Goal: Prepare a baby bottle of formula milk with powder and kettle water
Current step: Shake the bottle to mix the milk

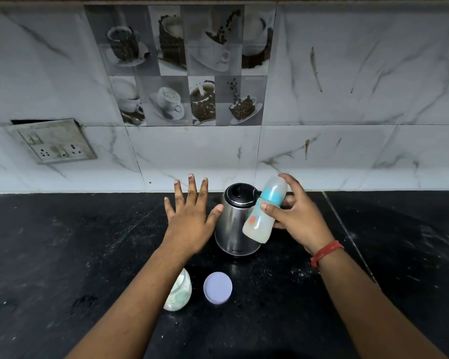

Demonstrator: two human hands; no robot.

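Nearest on the black countertop [62, 255]: a round lilac lid [217, 287], lying flat and off its container. Just left of it, a glass powder jar [180, 294], tilted or on its side, partly hidden under the left forearm; pale powder inside.

Mid-counter: steel kettle [237, 224], upright, black lid closed. Left hand [191, 216] spread flat, fingers splayed, gripping nothing; thumb tip at or touching the kettle's left wall.

Right hand [296, 218] grasps the baby bottle [266, 209] in the air, thumb across the front below the blue band, fingers wrapped behind. Bottle tilted, base low and near, capped end up toward the wall, overlapping the kettle's right side. Cloudy pale liquid inside. Red thread on the right wrist.

Counter is open left and right of the kettle. Far edge meets a marble-tiled wall [347, 99]; socket plate [55, 141] at far left.
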